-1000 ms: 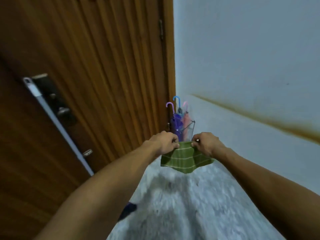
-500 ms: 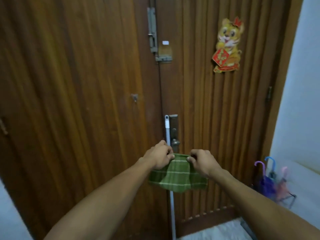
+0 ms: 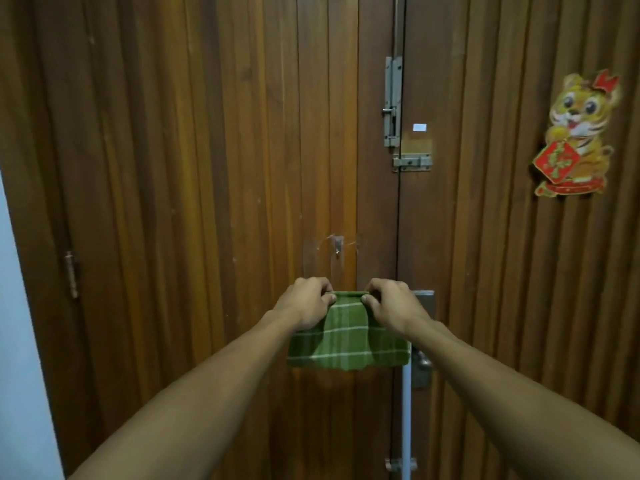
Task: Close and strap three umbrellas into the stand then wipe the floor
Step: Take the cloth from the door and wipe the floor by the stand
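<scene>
Cloth held at door hook; umbrellas, stand and floor out of view.

The left hand [image 3: 306,301] and right hand [image 3: 393,304] each pinch the top edge of the green checked cloth [image 3: 346,344], which hangs below them against the wooden door [image 3: 173,202]. The adhesive hook [image 3: 337,251] sits at 12 o'clock, just above the hands. Judged step: stowing the wiping cloth. Next move calls for raising the top edge onto the hook.

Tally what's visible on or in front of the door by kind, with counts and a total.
Hands: 2, left and right, both pinching the cloth's top edge
Green checked cloth: 1
Adhesive hook: 1
Slide bolts: 2, upright and crosswise
Tiger decoration: 1
White pole: 1
Total: 8
</scene>
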